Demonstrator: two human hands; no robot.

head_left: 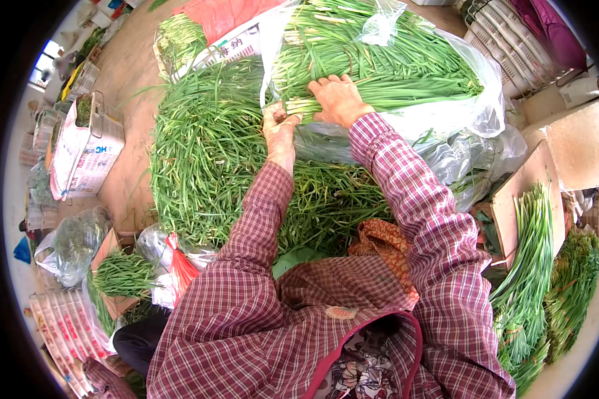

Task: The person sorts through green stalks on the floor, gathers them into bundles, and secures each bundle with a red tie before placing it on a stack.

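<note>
A bundle of garlic chives (pixel 412 90) lies on the front edge of a big heap of chives (pixel 373 56), its pale stem ends to the left. My left hand (pixel 281 136) is closed at those stem ends, by the rim of the clear plastic bag (pixel 489 110) that lines the heap. My right hand (pixel 340 101) presses palm down on the bundle just right of the stem ends, fingers spread. Loose, tangled green leaves (pixel 206 153) pile up beneath and to the left of my arms.
Behind the heap lies a red cloth (pixel 229 16). Bound chives (pixel 529 259) lean on cardboard (pixel 529 189) at the right. A white crate (pixel 103 153) and a bagged bundle (pixel 80 243) stand on the left. More white crates (pixel 506 43) are at the far right.
</note>
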